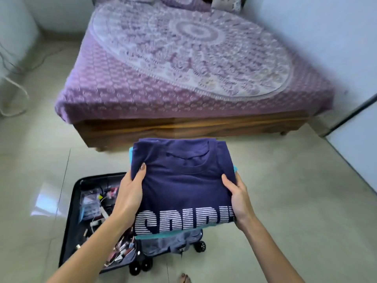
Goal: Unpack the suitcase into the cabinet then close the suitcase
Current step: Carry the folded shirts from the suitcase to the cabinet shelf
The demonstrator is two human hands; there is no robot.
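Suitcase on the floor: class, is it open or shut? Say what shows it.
Open. The suitcase lies flat on the floor, and its inside shows, with small loose items in it.

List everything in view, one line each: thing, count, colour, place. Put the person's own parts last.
navy T-shirt: one, navy with white striped lettering, folded, top of the held stack.
teal garment: at least one, teal, under the T-shirt in the stack; only edges show.
suitcase: one, black, open on the floor at lower left, wheels toward the camera.
small items: many, mixed colours, loose in the suitcase's left half; too small to name.
grey lining: one, grey, suitcase's right half, below the stack.
bed: one, purple patterned cover on a wooden frame, beyond the suitcase.
cables: a few, white and dark, floor at far left.
left hand: one, gripping the stack's left edge.
right hand: one, gripping the stack's right edge.
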